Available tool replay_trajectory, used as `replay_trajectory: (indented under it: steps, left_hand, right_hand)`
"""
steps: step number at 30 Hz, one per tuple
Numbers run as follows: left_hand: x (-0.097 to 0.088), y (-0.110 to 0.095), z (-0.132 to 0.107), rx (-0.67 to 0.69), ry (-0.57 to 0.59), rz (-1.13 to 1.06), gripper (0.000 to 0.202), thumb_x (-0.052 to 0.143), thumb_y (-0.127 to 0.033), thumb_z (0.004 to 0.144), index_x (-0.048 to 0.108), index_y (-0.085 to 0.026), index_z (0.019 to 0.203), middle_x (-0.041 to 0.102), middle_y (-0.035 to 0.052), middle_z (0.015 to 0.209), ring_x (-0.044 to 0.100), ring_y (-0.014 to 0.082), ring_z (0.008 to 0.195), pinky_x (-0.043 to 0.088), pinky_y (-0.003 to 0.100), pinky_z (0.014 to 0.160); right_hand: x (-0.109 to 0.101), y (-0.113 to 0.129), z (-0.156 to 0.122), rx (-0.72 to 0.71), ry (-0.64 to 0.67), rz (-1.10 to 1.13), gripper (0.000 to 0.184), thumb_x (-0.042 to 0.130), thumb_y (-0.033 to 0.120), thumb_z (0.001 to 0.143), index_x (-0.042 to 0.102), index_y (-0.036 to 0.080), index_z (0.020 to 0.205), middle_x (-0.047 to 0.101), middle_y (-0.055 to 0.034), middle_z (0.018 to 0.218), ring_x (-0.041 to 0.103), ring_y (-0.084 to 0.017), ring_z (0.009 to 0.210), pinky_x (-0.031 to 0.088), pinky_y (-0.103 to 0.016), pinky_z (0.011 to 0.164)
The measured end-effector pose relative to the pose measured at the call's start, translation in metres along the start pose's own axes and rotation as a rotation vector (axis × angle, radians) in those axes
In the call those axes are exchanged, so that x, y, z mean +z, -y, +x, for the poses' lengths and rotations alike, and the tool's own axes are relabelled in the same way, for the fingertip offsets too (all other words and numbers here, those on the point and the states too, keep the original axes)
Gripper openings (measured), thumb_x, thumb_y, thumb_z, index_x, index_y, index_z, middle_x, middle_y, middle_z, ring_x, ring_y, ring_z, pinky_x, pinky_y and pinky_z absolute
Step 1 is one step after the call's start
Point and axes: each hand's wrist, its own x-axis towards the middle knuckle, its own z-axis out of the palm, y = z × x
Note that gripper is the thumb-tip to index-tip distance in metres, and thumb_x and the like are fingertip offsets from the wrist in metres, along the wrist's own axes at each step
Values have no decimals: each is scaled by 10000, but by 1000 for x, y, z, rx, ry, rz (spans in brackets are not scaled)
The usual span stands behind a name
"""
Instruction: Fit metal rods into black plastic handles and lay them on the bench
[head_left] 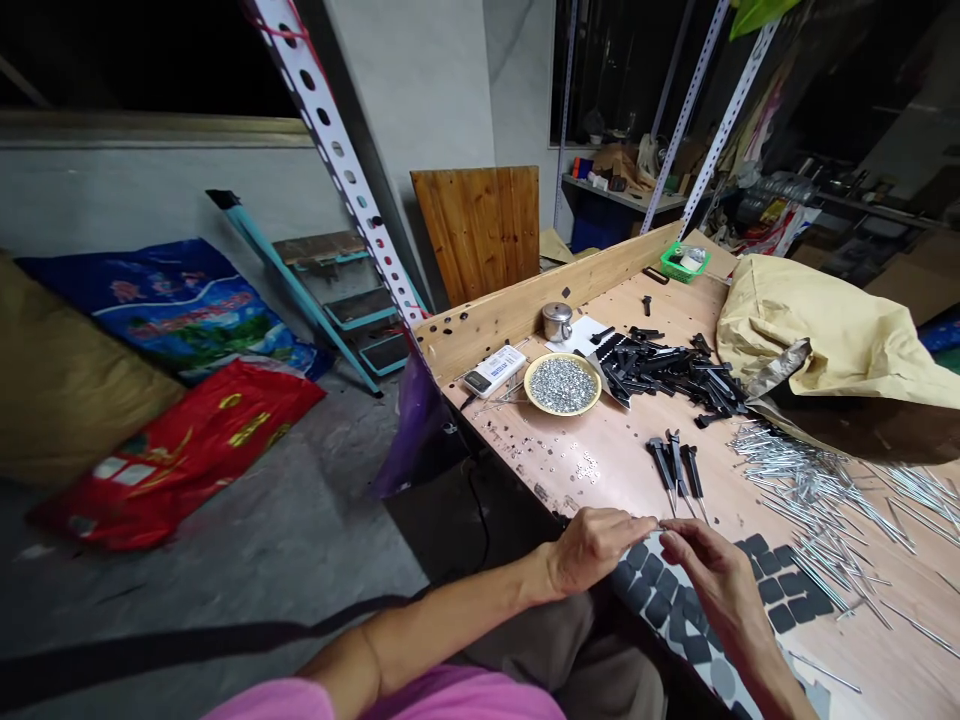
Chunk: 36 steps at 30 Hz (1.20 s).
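Note:
My left hand [596, 545] is closed, its fingertips pinched at the near edge of the table. Meeting it there, my right hand [716, 578] also pinches with thumb and fingers. A small shiny bit shows between the fingertips, too little of it to name. Just beyond lie three black plastic pieces [679, 465] with metal rods sticking out. Dark rounded pads [667, 590] on a pale sheet spread below and beside my hands. To the right are many loose metal rods [814, 505]. A yellow bowl [562, 412] full of small metal nuts [562, 383] stands farther back.
Black plastic parts [667, 370] form a heap behind, beside a large paper sack [825, 320]. A white device [495, 370], a metal cup [557, 322] and a green basket [684, 262] sit along the wooden rail [510, 305]. A perforated post [345, 165] rises at the table's left corner.

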Motion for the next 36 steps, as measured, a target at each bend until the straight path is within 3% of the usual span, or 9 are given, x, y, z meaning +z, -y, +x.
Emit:
replay_trajectory:
  steps: [3, 6, 9, 13, 17, 20, 25, 31, 36]
  left_hand:
    - [0, -4, 1, 8, -43, -2, 271, 382, -168, 929, 649, -124, 927, 595, 18, 573, 572, 98, 541, 471, 182, 551]
    - [-2, -6, 4, -50, 7, -160, 301, 387, -229, 933, 669, -126, 938, 626, 44, 623, 579, 109, 581, 478, 198, 578]
    - [-4, -9, 7, -302, 94, -510, 319, 459, -334, 902, 694, -120, 920, 622, 42, 618, 541, 100, 555, 456, 201, 554]
    - [-8, -14, 12, -718, 244, -1094, 469, 608, -526, 753, 695, -81, 872, 482, -38, 467, 380, 43, 404, 322, 175, 413]
    - [-14, -18, 19, -855, 374, -1432, 571, 697, -590, 610, 687, -75, 854, 459, -67, 438, 270, 5, 321, 176, 168, 343]
    - [-14, -19, 21, -879, 385, -1448, 585, 706, -590, 596, 689, -73, 868, 456, -72, 424, 242, 0, 306, 146, 174, 339]
    - [-5, -20, 18, -818, 205, -1204, 631, 660, -637, 610, 699, -66, 878, 433, -67, 427, 307, 21, 374, 205, 178, 385]
    - [-6, -25, 20, -801, 186, -1102, 618, 601, -620, 685, 698, -67, 943, 417, -58, 460, 316, 39, 418, 229, 186, 412]
    - [-12, -25, 25, -740, 281, -1070, 534, 597, -549, 726, 707, -73, 943, 409, -59, 447, 307, 44, 418, 264, 189, 432]
  right_hand:
    - [-4, 4, 0, 17, 17, 50, 388, 565, 565, 767, 714, 211, 820, 707, -65, 752, 669, -193, 678, 528, -263, 594]
    - [-10, 5, 0, -36, 5, 20, 337, 580, 527, 774, 719, 221, 761, 693, -71, 776, 656, -190, 693, 517, -267, 612]
    - [-12, 2, -1, -77, -7, 47, 278, 590, 469, 792, 710, 220, 765, 680, -68, 770, 648, -183, 696, 513, -263, 614]
    - [-11, -1, -4, -181, -16, 151, 225, 580, 410, 820, 699, 219, 808, 662, -60, 759, 642, -163, 677, 513, -243, 586]
    - [-8, -1, -5, -275, -67, 179, 211, 563, 386, 841, 694, 225, 800, 661, -50, 738, 644, -149, 666, 512, -220, 562]
    - [-8, -2, -5, -337, -129, 117, 199, 568, 373, 841, 696, 229, 795, 672, -44, 725, 652, -147, 669, 517, -213, 572]
    - [-6, -6, -6, -286, -160, 12, 196, 583, 382, 823, 703, 229, 799, 694, -44, 726, 663, -160, 654, 528, -236, 596]
    - [2, -10, -11, -77, -222, 192, 274, 587, 462, 796, 686, 209, 765, 681, -51, 715, 649, -168, 637, 535, -265, 589]
    - [-1, -14, -15, -146, -202, 170, 226, 610, 429, 787, 692, 222, 744, 675, -57, 741, 637, -175, 705, 519, -267, 630]
